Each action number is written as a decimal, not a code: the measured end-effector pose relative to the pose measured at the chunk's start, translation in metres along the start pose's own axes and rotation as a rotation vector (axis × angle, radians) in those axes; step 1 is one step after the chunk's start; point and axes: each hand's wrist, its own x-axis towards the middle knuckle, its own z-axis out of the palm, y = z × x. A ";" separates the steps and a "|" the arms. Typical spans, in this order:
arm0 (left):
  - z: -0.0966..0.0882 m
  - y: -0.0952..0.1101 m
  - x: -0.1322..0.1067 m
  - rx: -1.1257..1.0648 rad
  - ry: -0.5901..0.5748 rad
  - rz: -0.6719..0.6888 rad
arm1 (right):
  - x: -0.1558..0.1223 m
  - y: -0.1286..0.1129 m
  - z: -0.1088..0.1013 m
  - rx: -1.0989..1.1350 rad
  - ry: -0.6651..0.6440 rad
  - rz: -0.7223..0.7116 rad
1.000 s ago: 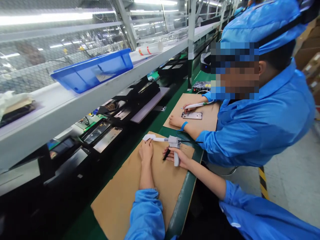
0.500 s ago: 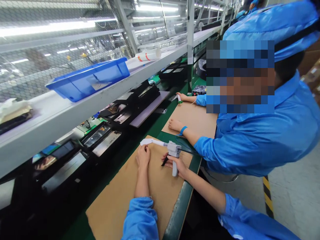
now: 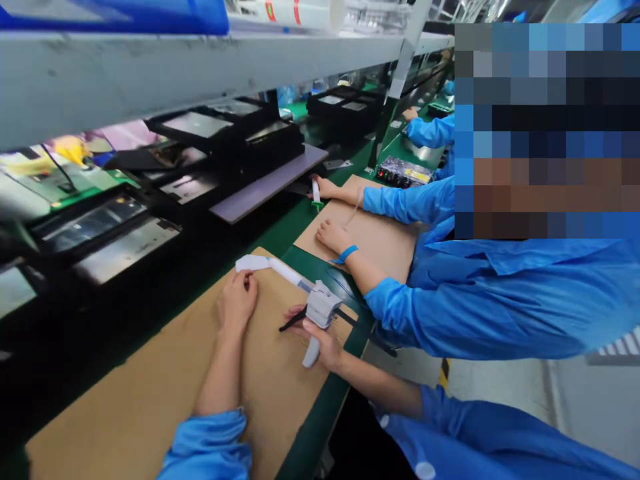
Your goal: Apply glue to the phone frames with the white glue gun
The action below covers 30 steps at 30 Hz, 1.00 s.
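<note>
My right hand (image 3: 325,343) is wrapped round the handle of a grey caulking gun (image 3: 323,305), with its black trigger (image 3: 292,320) between the palm side and the fingers. A slim white tube (image 3: 287,272) runs forward from the gun towards the upper left. At its far end is a flat white piece (image 3: 251,263), perhaps paper or plastic. My left hand (image 3: 238,300) is closed, its curled fingertips at the lower edge of that white piece; the grip is partly hidden. Both hands are over a brown cardboard sheet (image 3: 150,373) on the green bench.
A co-worker's hands (image 3: 333,233) are over another cardboard sheet (image 3: 385,247), one holding a white and green item (image 3: 316,193). Black trays with panels (image 3: 130,247) line the left. A grey shelf beam (image 3: 200,63) crosses above. A power unit (image 3: 404,172) stands farther back.
The view has turned downwards and to the right, so the shelf sits higher in the picture. My hands keep nearly the same hold on the caulking gun and the white piece.
</note>
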 end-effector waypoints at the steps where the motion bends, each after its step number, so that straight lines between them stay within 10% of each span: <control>1: 0.002 -0.002 0.001 0.006 0.016 0.015 | 0.000 0.000 -0.001 -0.018 -0.010 -0.009; 22: -0.028 0.001 -0.004 -0.053 -0.001 0.020 | 0.005 0.005 0.001 -0.088 -0.060 -0.106; 30: -0.027 0.008 -0.108 -0.058 -0.053 0.075 | 0.004 0.004 -0.007 -0.091 -0.028 -0.080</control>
